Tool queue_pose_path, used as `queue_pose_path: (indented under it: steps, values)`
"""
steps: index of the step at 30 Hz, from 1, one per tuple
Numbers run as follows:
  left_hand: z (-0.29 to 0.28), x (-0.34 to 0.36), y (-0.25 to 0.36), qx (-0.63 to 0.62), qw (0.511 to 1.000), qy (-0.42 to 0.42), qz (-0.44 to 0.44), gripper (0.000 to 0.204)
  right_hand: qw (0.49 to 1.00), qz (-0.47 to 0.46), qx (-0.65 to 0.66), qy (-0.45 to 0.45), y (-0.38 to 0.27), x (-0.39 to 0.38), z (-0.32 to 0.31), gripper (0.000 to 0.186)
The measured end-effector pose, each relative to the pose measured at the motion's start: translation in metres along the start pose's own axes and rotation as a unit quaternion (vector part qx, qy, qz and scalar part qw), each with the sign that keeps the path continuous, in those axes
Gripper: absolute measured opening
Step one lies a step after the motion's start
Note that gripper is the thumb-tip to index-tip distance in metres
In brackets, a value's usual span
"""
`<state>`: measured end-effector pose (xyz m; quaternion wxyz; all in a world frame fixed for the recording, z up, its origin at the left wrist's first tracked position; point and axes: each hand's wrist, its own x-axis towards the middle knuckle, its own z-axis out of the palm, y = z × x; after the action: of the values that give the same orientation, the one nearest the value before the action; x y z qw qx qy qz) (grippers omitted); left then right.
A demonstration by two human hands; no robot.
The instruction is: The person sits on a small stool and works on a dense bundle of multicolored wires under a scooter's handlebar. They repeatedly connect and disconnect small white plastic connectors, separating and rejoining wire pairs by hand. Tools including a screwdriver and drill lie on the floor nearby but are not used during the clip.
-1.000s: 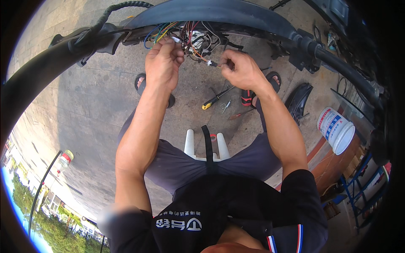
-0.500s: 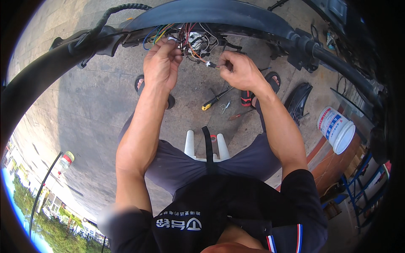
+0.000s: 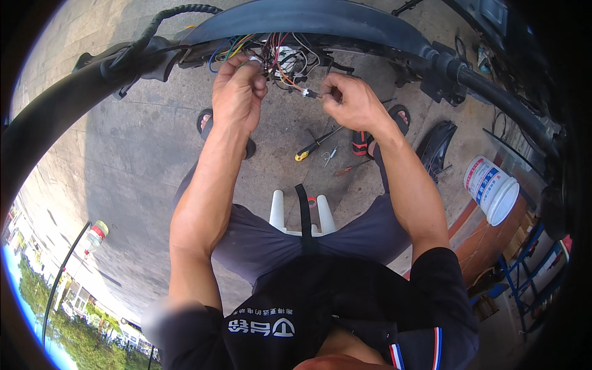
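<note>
My left hand (image 3: 237, 89) is closed in a pinch at a bundle of coloured wires (image 3: 271, 46), with a small white connector (image 3: 254, 60) showing at its fingertips. Opposite it, my right hand (image 3: 350, 102) pinches the end of a wire lead. A white-and-black wire connector (image 3: 307, 93) sticks out from those fingers toward the left, joined to orange and brown wires. The bundle hangs below a curved dark panel (image 3: 308, 23) of a vehicle. Behind the wires a white part (image 3: 285, 60) shows, partly covered.
On the paved ground lie a yellow-and-black screwdriver (image 3: 308, 149), a red-and-black tool (image 3: 360, 143), a small metal piece (image 3: 330, 156) and a dark curved part (image 3: 436, 148). A white bucket (image 3: 499, 197) lies at the right. A white stool (image 3: 277, 213) is beneath me.
My left hand has shifted very slightly to the right at the wires. My right hand and the connector have barely moved.
</note>
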<state>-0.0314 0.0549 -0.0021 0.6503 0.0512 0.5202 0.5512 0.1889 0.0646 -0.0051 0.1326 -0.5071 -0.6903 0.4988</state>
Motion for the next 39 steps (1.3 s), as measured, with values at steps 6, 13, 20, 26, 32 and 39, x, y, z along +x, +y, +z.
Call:
queue_pose_path:
  steps: [6,13,20,26,32,39]
  values:
    - [0.0012,-0.0017,0.0008,-0.012,1.000,-0.011,0.007,0.020,1.000,-0.013,-0.006,0.002,0.0025,0.0012,0.0010,0.015]
    - [-0.0013,-0.0019,0.0014,-0.007,1.000,-0.018,-0.008,0.020,1.000,-0.013,-0.007,0.000,0.0040,0.0009,0.0015,0.015]
    - [-0.0027,-0.0016,0.0013,-0.004,1.000,-0.026,-0.010,0.017,1.000,-0.016,-0.010,-0.002,0.0041,0.0014,0.0024,0.015]
    - [-0.0029,-0.0032,0.0012,0.004,1.000,-0.021,-0.010,0.018,1.000,-0.001,-0.008,-0.011,0.0028,0.0019,0.0030,0.015]
    - [-0.0015,-0.0033,0.0022,0.014,1.000,-0.015,-0.020,0.023,1.000,-0.005,-0.010,-0.011,0.0022,0.0019,0.0030,0.014]
    - [0.0007,-0.0048,0.0018,0.018,1.000,-0.007,-0.025,0.027,1.000,-0.008,-0.008,-0.011,0.0031,0.0021,0.0031,0.014]
